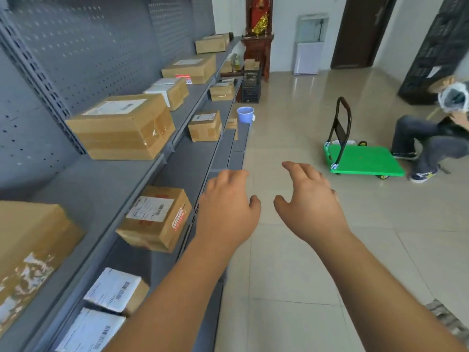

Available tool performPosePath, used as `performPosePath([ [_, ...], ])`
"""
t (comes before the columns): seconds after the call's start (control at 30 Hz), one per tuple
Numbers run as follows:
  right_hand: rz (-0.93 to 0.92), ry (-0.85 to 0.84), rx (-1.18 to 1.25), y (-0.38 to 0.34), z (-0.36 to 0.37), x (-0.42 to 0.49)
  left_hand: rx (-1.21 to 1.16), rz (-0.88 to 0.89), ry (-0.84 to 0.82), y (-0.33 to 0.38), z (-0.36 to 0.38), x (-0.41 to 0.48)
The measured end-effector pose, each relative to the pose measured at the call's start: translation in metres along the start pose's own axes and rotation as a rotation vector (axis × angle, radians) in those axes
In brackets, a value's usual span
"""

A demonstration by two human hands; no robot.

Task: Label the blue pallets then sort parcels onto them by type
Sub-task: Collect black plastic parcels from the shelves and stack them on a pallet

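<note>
Hands: both of mine stretch forward, palms down, and neither holds anything.
Left hand (225,212): my fingers (229,177) hang loosely bent and empty. It hovers by the outer edge of the grey shelving (101,189), near a labelled parcel (154,219) but apart from it.
Right hand (309,199): my fingers (297,170) are relaxed and slightly spread, thumb turned toward the other hand, gripping nothing, above the tiled floor (291,275).
Parcels: brown cardboard boxes sit along the shelves on my left. The labelled parcel lies tilted on the middle shelf, a large parcel (121,125) stands on the upper shelf farther along, and two white-labelled ones (114,290) lie below, close to my left forearm.
Bucket: a blue bucket (245,118) sits at the far end of the lowest shelf.
Crate: a black crate (251,87) stands beyond the bucket.
Trolley: a green trolley (365,161) with its handle upright rests on the floor, right of my hands and well apart.
Person: someone in jeans (431,138) sits just beyond the trolley.
</note>
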State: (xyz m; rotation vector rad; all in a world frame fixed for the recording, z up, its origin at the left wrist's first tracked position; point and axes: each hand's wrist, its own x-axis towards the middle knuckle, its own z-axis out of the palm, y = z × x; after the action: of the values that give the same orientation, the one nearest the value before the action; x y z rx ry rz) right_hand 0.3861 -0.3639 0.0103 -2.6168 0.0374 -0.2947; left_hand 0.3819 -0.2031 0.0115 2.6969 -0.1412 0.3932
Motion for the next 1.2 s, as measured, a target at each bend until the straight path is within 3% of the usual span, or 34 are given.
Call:
performPosePath([
  [0.4, 0.193, 0.058, -0.077, 0.07, 0.026, 0.159, -0.072, 0.13, -0.164, 0.022, 0.098, 0.182],
  [0.83, 0.107, 0.03, -0.049, 0.18, 0.01, 0.392, -0.045, 0.023, -0.137, 0.098, 0.196, 0.394],
  [1.2, 0.044, -0.061, -0.088, 0.197, 0.072, 0.58, -0.07, -0.056, -0.138, 0.062, 0.265, 0.57],
])
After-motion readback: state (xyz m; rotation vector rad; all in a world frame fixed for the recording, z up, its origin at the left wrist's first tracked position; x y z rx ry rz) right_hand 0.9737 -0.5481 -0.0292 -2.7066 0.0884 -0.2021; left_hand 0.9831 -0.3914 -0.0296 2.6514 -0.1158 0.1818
